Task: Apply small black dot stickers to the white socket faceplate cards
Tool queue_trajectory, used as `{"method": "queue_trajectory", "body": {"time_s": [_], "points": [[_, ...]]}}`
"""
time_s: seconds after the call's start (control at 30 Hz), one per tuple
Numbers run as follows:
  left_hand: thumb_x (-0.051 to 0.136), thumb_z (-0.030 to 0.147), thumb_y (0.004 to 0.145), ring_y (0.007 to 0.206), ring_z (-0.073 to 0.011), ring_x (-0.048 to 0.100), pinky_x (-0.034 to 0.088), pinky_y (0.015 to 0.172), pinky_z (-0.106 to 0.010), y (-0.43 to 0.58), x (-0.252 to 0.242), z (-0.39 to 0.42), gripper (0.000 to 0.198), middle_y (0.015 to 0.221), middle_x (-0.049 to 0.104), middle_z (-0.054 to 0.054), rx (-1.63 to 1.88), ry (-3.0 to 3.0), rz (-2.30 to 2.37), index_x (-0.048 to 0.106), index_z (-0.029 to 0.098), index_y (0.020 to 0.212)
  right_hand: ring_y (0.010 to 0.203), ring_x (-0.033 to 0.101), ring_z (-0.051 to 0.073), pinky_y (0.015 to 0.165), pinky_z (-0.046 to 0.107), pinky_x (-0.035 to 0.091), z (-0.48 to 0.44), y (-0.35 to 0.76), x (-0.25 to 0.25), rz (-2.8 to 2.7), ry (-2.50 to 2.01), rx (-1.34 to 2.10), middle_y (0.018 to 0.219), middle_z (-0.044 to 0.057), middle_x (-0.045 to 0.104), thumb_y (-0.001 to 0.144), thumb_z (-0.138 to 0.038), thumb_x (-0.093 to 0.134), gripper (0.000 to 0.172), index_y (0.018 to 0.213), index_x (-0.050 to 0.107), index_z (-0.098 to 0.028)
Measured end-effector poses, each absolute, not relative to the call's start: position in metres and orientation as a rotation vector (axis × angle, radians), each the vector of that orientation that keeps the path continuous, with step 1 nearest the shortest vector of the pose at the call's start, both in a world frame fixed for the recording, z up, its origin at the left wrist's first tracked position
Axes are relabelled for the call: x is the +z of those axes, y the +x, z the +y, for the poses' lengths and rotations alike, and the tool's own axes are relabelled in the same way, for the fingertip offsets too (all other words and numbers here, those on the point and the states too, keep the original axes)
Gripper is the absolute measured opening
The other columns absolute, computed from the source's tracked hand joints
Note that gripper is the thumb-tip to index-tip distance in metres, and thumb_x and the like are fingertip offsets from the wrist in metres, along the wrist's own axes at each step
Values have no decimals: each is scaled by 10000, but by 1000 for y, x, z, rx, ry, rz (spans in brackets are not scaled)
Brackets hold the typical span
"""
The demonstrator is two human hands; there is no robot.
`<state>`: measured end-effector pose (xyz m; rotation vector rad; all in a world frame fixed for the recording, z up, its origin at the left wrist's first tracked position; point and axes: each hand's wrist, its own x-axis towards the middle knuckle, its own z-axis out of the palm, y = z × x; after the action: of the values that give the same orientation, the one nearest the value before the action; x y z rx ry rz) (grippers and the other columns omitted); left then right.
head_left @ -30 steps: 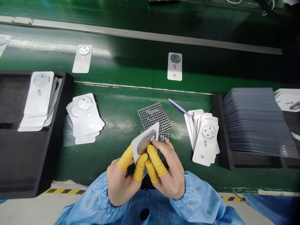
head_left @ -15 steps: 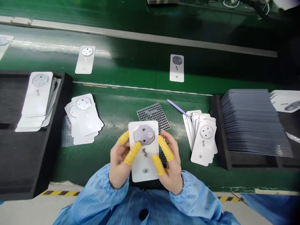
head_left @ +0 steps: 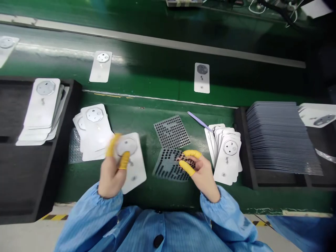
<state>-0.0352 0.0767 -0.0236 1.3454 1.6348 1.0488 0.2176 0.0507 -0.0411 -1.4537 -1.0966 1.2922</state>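
My left hand (head_left: 111,171), smeared by motion, grips the left side of a white phone back cover (head_left: 136,168) with an octagonal camera area. It holds the cover tilted beside a pile of similar covers (head_left: 96,134). My right hand (head_left: 201,171) has thumb and finger closed at the right part of a clear sheet of black dots (head_left: 168,166). Part of that sheet is hidden by the fingers. A second dotted sheet (head_left: 172,131) lies flat just behind it. Yellow finger cots cover fingertips on both hands.
A purple pair of tweezers (head_left: 199,120) rests against fanned covers (head_left: 227,157) on the right. Black trays stand at both sides: the left one (head_left: 26,182) holds stacked covers, the right one (head_left: 244,154) a row of dark-edged panels (head_left: 280,136). Single covers (head_left: 101,66) lie on the green strip behind.
My left hand has carried the cover left and tilted it. My right hand has let go of the cover and moved right and down onto the nearer dotted sheet.
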Motion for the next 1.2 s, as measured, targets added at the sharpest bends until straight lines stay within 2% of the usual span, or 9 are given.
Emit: {"method": "queue_trajectory", "body": {"time_s": [0.13, 0.27, 0.37, 0.57, 0.83, 0.9, 1.03, 1.13, 1.2], "points": [[517, 336, 902, 983, -245, 670, 522, 877, -325, -3, -24, 73, 314, 1086, 719, -91, 801, 1372, 1233, 670, 148, 1100, 756, 685, 184, 656, 324, 593, 60, 222, -31, -1066, -1479, 1466, 892, 48, 699, 739, -353, 718, 286, 955, 610, -199], [595, 275, 859, 807, -219, 707, 565, 704, -281, 21, -24, 66, 262, 969, 749, -87, 736, 1320, 1143, 694, 134, 1057, 1097, 586, 229, 988, 475, 465, 55, 212, -30, -1464, -1555, 837, 1159, 81, 619, 794, -220, 670, 363, 1145, 579, -235], [601, 222, 849, 765, -197, 702, 560, 676, -263, 24, -22, 63, 236, 942, 750, -72, 733, 1365, 1162, 698, 145, 1049, 1162, 528, 240, 1067, 553, 343, 51, 204, -27, -1752, -1401, 407, 1153, 63, 623, 812, -108, 620, 327, 1103, 604, -256], [587, 156, 824, 654, -168, 674, 525, 569, -227, 24, -21, 64, 196, 780, 739, -45, 717, 1494, 1185, 716, 142, 972, 996, 596, 205, 986, 482, 460, 54, 200, -39, -2075, -1103, 375, 1035, 120, 654, 836, -21, 502, 257, 1050, 592, -133], [625, 215, 761, 589, -170, 660, 527, 570, -249, 16, -25, 76, 140, 704, 729, -54, 751, 1649, 1216, 737, 172, 834, 922, 606, 172, 856, 391, 547, 63, 189, -66, -1818, -1251, 608, 977, 86, 608, 892, -115, 463, 191, 1052, 536, -189], [612, 267, 791, 697, -208, 701, 560, 655, -281, -2, -28, 85, 173, 793, 749, -77, 777, 1631, 1242, 725, 162, 869, 907, 600, 175, 794, 361, 559, 62, 188, -72, -1819, -1301, 597, 954, 87, 599, 902, -124, 451, 174, 1033, 546, -190], [595, 278, 841, 887, -243, 695, 565, 761, -307, -59, -25, 97, 236, 963, 731, -99, 968, 1538, 1509, 657, 154, 1032, 901, 591, 188, 954, 505, 474, 58, 193, -79, -1895, -1291, 534, 935, 88, 608, 879, -82, 469, 213, 1043, 569, -174], [693, 227, 780, 859, -205, 702, 581, 752, -293, -82, -7, 93, 745, 998, 726, -32, 1175, 1354, 1602, 318, 271, 1422, 937, 582, 196, 985, 544, 443, 61, 199, -70, -1922, -1283, 430, 966, 107, 599, 848, -37, 493, 267, 1081, 556, -151], [726, 197, 752, 808, -184, 715, 591, 761, -295, -77, 8, 88, 941, 943, 745, 5, 1288, 1214, 1615, 139, 309, 1479, 947, 578, 196, 971, 519, 466, 66, 200, -54, -1908, -1259, 335, 970, 113, 592, 819, -8, 523, 298, 1086, 551, -136]]}}
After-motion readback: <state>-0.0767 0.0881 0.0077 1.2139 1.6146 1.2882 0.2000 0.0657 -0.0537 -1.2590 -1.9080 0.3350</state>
